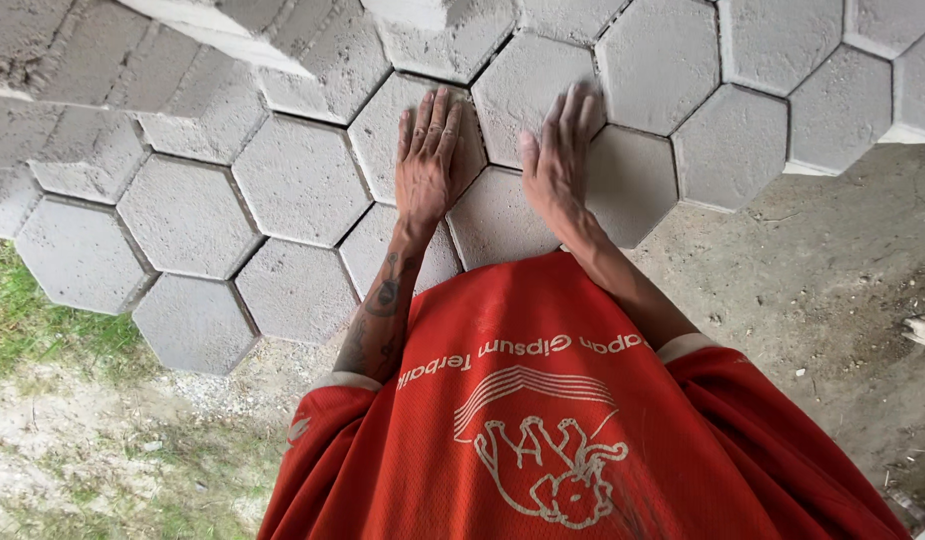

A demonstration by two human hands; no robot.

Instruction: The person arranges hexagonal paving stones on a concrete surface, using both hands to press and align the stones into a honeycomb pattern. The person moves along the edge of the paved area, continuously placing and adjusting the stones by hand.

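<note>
Grey hexagonal concrete pavers (187,215) lie fitted together in a honeycomb pattern across the upper half of the view. My left hand (427,160) lies flat, palm down, on one paver (377,135), fingers together. My right hand (557,150) lies flat beside it, over the joint between neighbouring pavers (632,185), fingers slightly spread. Neither hand holds anything. My red shirt (542,420) with a white print fills the bottom centre and hides the ground under me.
Loose pavers (222,30) lie stacked at the top left, and more pavers (882,90) sit at the top right. Grass (22,320) and gravelly sand (102,440) are at the left. Bare dusty ground (822,290) with a wood scrap (924,330) lies at the right.
</note>
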